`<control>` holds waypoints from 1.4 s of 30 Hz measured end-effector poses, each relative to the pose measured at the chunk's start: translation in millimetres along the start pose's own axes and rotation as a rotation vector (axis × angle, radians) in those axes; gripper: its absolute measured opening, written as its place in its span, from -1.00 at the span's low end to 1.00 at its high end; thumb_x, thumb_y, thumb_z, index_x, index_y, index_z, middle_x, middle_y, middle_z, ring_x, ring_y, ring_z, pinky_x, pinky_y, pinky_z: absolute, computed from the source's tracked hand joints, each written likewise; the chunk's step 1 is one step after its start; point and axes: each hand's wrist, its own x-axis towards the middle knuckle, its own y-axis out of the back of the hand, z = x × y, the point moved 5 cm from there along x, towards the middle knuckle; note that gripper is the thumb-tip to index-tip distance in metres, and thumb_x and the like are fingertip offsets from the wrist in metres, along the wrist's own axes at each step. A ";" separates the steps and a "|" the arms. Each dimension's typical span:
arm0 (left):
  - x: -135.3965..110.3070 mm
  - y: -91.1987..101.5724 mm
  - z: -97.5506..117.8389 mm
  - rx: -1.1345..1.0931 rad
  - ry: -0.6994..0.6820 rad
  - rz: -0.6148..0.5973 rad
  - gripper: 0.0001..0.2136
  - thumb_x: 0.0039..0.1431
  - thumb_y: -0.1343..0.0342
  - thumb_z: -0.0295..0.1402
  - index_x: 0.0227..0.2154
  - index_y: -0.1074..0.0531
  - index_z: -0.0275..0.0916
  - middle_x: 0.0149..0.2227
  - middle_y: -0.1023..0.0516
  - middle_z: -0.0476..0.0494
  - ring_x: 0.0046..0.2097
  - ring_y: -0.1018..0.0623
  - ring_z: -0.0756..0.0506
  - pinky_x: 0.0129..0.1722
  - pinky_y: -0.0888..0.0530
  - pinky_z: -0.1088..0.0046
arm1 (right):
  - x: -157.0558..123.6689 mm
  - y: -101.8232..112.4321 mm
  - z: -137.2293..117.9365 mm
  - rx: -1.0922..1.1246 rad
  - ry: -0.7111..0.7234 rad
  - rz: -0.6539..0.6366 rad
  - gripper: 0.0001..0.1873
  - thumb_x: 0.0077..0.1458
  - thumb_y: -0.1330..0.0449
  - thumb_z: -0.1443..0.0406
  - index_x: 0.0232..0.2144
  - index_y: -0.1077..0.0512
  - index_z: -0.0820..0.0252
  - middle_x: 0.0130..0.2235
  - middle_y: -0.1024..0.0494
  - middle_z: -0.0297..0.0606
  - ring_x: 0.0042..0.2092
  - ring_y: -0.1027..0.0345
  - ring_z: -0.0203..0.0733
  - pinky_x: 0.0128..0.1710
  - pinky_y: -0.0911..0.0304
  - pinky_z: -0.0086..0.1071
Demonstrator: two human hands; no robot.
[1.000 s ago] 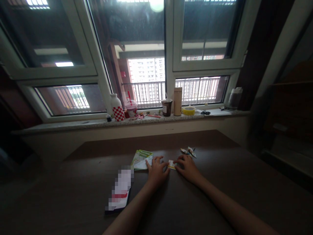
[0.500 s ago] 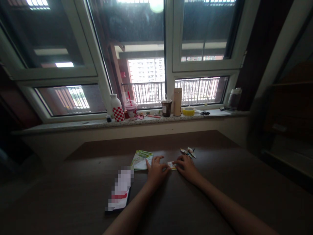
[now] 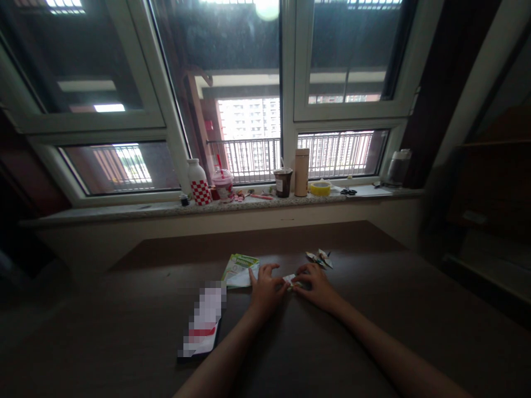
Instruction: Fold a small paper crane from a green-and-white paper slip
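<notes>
Between my two hands lies a small folded piece of paper (image 3: 289,280), whitish with coloured print, on the dark brown table (image 3: 352,354). My left hand (image 3: 266,287) pinches its left side with thumb and a finger. From the right, my right hand (image 3: 314,286) grips the other side, fingers bent over it and partly hiding it. Left of my left hand are green-and-white printed paper sheets (image 3: 240,271). Just beyond my right hand sits a small folded paper shape (image 3: 320,258) with pointed ends.
A phone (image 3: 203,323) with a blurred-out screen lies left of my left forearm. On the windowsill stand a checkered bottle (image 3: 199,183), a pink drink cup (image 3: 223,185), a dark drink cup (image 3: 282,182), a tan flask (image 3: 301,172), yellow tape (image 3: 320,189) and scissors (image 3: 348,192).
The small paper's shape between my fingers has changed a little, with more of its edge turned up. My right fingers have shifted slightly on it; my left hand has barely moved.
</notes>
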 end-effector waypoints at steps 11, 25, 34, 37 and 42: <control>-2.6 -5.3 -0.4 0.060 0.021 -0.041 -0.78 0.27 -0.08 -0.16 -0.10 -0.57 0.12 0.23 -0.34 -0.14 0.28 -0.24 -0.29 0.23 0.20 -0.43 | 3.4 -8.9 12.4 0.037 -0.015 -0.015 -0.84 0.14 -0.28 0.19 -0.22 -0.62 -0.06 -0.05 -0.50 -0.23 0.08 -0.25 -0.05 0.16 -0.13 -0.15; -1.5 -3.7 0.1 0.045 0.022 -0.076 -0.89 0.18 -0.18 -0.26 -0.28 -0.61 0.02 0.21 -0.36 -0.11 0.28 -0.22 -0.30 0.23 0.17 -0.43 | 5.5 -1.5 24.6 0.053 -0.111 0.146 -0.85 0.14 -0.24 0.20 -0.32 -0.54 0.15 -0.17 -0.52 -0.17 -0.01 -0.30 -0.03 0.05 -0.19 -0.17; -0.4 -4.4 0.1 0.034 0.023 -0.048 -0.93 0.14 -0.22 -0.27 -0.34 -0.59 -0.05 0.18 -0.39 -0.12 0.26 -0.26 -0.28 0.24 0.14 -0.41 | 2.4 1.9 14.2 0.011 -0.102 0.150 -0.86 0.12 -0.24 0.21 -0.35 -0.56 0.13 -0.18 -0.52 -0.17 0.00 -0.28 -0.02 0.09 -0.17 -0.14; -0.5 -4.7 0.7 0.033 0.012 -0.049 -0.93 0.14 -0.22 -0.26 -0.34 -0.59 -0.06 0.17 -0.39 -0.12 0.26 -0.27 -0.27 0.25 0.15 -0.40 | 1.8 0.4 13.6 -0.015 -0.090 0.142 -0.77 0.08 -0.29 0.11 -0.29 -0.57 0.11 -0.14 -0.52 -0.17 0.02 -0.27 -0.01 0.09 -0.18 -0.13; -0.9 -6.1 2.1 0.005 -0.010 -0.099 -0.92 0.13 -0.22 -0.28 -0.33 -0.60 -0.02 0.18 -0.38 -0.10 0.27 -0.25 -0.26 0.26 0.17 -0.38 | 2.8 -3.3 19.5 -0.042 -0.095 0.128 -0.79 0.10 -0.28 0.16 -0.25 -0.58 0.11 -0.14 -0.52 -0.16 -0.01 -0.28 -0.01 0.04 -0.21 -0.15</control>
